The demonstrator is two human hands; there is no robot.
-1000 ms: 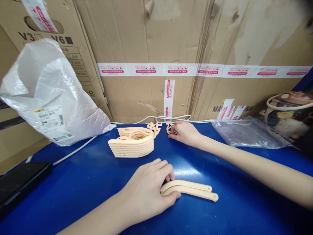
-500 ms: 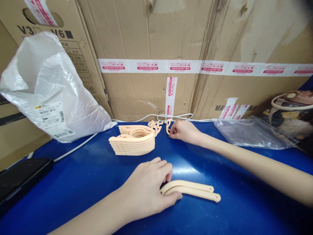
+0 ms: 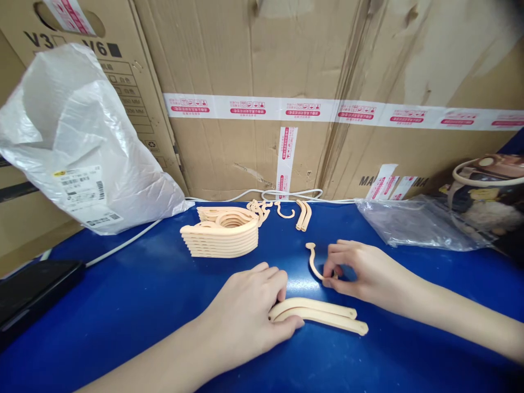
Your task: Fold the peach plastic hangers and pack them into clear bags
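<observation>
My left hand (image 3: 249, 319) is closed around the left end of two cream plastic hanger arms (image 3: 323, 315), which lie side by side with their holed ends pointing right. Between the thumb and fingers of my right hand (image 3: 360, 270) is a curved cream hanger hook (image 3: 313, 259), its knobbed end pointing up and away from me. Behind my left hand sits a neat stack of folded cream hangers (image 3: 223, 237). Beside that stack lie a small heap of hooks (image 3: 258, 210), a single loose hook (image 3: 285, 212) and a few short hanger arms (image 3: 303, 214).
Large cardboard boxes (image 3: 245, 153) wall off the back of the blue table (image 3: 143, 305). At left are a white plastic mailer bag (image 3: 90, 142) and a black phone-like device (image 3: 36, 295). A white cable (image 3: 254, 192) runs along the back; a clear plastic bag (image 3: 413, 221) lies right.
My right hand has come back toward me and to the right from the hooks, now carrying one hook. The short arms behind it have come into view. My left hand has barely moved.
</observation>
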